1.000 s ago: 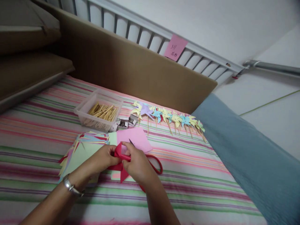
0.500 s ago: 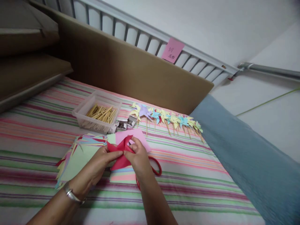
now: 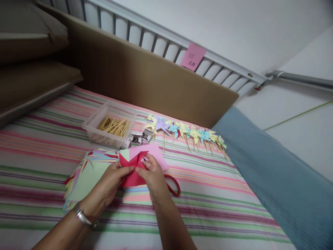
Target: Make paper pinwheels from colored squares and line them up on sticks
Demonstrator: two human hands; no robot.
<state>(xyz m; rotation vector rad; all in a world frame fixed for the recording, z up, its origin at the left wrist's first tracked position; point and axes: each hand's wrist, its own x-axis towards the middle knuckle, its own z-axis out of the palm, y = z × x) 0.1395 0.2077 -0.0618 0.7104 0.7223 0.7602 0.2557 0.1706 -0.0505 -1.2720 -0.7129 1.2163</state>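
Observation:
Between both hands is a red paper pinwheel (image 3: 132, 179), its points folded in toward the middle. My left hand (image 3: 116, 177) grips its left side, thumb pressed at the centre. From the right, my right hand (image 3: 152, 173) pinches it, thumb tip close to the left thumb. Fingers under the paper are hidden. Pink paper (image 3: 158, 155) lies behind the hands. Red-handled scissors (image 3: 177, 187) rest partly under my right hand and forearm. To the left spreads a stack of coloured cut paper (image 3: 91, 177), pale green on top.
A clear plastic box (image 3: 90, 130) holds many short wooden sticks (image 3: 114, 125). Beside it stand two small boxes (image 3: 136, 139) of dark fasteners. Several finished paper pinwheels (image 3: 183, 129) on sticks lie in a row along a cardboard panel (image 3: 145, 80). Large cardboard pieces (image 3: 36, 83) stand at left.
The red paper has tilted slightly and its lower part looks flatter. Both thumbs have shifted a little left at its centre. The hands stay in nearly the same place.

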